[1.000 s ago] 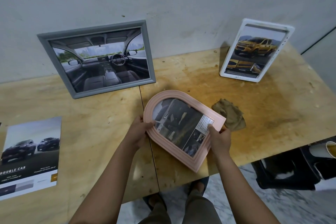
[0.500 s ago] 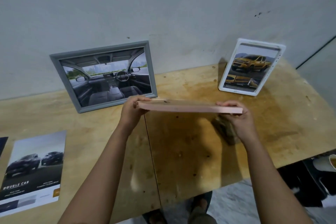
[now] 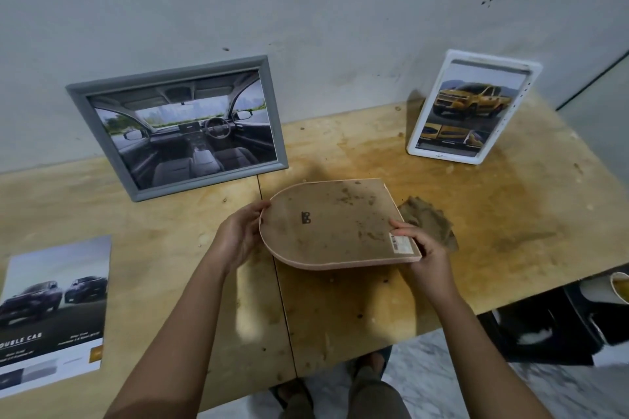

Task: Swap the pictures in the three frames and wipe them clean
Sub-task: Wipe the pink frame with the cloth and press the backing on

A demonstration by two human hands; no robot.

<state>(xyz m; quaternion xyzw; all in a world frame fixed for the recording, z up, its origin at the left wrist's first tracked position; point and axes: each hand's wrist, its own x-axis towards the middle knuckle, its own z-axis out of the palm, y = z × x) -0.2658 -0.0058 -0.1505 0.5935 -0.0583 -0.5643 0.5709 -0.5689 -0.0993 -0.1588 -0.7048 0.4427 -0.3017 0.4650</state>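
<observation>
I hold the pink arched frame (image 3: 335, 223) face down above the table, its stained brown backing turned up. My left hand (image 3: 240, 236) grips its rounded left end. My right hand (image 3: 423, 250) grips the square right corner by the barcode sticker. A grey frame (image 3: 177, 126) with a car-interior picture leans on the wall at back left. A white frame (image 3: 473, 107) with a yellow truck picture stands at back right. A brown cloth (image 3: 430, 223) lies on the table behind my right hand. A loose car brochure page (image 3: 51, 309) lies flat at the left.
The plywood table (image 3: 510, 214) runs along a grey wall, with a seam down its middle. Below the right front edge sit a black crate (image 3: 544, 330) and a paper cup (image 3: 609, 287). My feet show under the front edge.
The pink frame was turned over from picture-up, through edge-on, to back-up. Both hands kept hold of its two ends throughout.
</observation>
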